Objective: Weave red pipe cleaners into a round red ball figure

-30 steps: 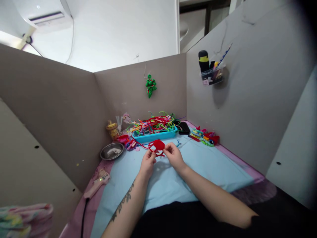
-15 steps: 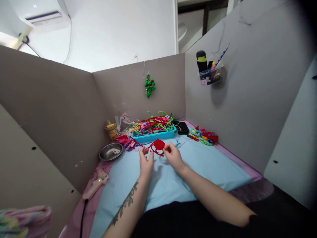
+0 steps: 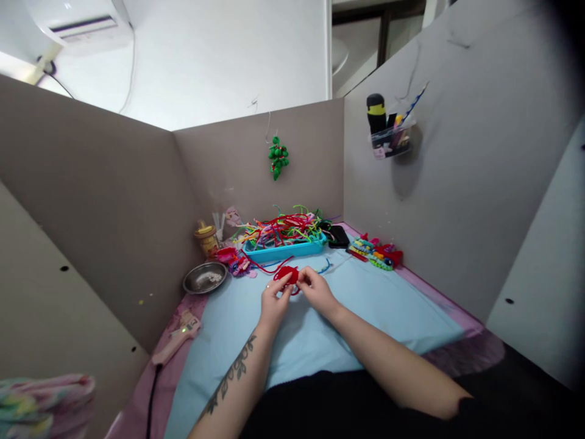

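A small red pipe-cleaner piece (image 3: 286,275) hangs just above the light blue mat (image 3: 393,305), pinched from both sides. My left hand (image 3: 273,302) grips its left edge with thumb and fingers closed. Its right edge is in my right hand (image 3: 316,290), fingers closed as well. A loose red strand trails from the piece toward the blue tray (image 3: 284,249) of mixed coloured pipe cleaners just behind.
A steel bowl (image 3: 205,278) and a small yellow-capped bottle (image 3: 206,238) stand at the back left. A pink glue gun (image 3: 177,339) lies at the left edge. Finished colourful pieces (image 3: 377,252) sit at the right by the partition. A green ornament (image 3: 278,158) hangs on the back wall.
My left hand let go of the red piece and drew back to the left, then came back and pinched it again. The piece now sits lower, looks smaller and is more covered between the fingers.
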Demonstrator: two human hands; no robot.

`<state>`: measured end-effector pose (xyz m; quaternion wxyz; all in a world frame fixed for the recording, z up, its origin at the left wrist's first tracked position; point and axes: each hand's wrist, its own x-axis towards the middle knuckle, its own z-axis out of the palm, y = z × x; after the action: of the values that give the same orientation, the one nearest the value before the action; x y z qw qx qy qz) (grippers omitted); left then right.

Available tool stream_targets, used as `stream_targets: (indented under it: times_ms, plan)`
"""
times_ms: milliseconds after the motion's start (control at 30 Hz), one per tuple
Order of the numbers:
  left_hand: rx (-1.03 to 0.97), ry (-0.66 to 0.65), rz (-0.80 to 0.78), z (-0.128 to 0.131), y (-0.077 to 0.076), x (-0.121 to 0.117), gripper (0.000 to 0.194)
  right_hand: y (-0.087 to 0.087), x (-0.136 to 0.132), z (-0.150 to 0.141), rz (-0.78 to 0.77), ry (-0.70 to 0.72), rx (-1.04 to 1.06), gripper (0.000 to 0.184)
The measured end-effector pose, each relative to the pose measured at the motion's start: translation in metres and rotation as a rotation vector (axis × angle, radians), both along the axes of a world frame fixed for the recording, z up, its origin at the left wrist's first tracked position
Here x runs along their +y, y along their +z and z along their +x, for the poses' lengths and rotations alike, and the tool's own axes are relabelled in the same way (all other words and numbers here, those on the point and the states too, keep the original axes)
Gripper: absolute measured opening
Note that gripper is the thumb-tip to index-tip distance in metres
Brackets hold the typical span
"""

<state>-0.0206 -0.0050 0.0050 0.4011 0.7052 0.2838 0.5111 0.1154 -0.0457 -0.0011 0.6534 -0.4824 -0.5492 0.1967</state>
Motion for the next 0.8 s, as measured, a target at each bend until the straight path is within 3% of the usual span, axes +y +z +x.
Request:
stream_targets:
  times_ms: [333,800]
  plan:
    - [0.011,0.052,-0.029,-0.0009,-0.0047,0.0039,0.027,0.0043,-0.0041,-0.0007,-0.008,-0.082,-0.007,0.005]
    - [-0.049,0.006,-0.183,0.0026,-0.0042,0.0069,0.029,0.0019,-0.0012,0.0014,0.003,-0.148,-0.092,0.002]
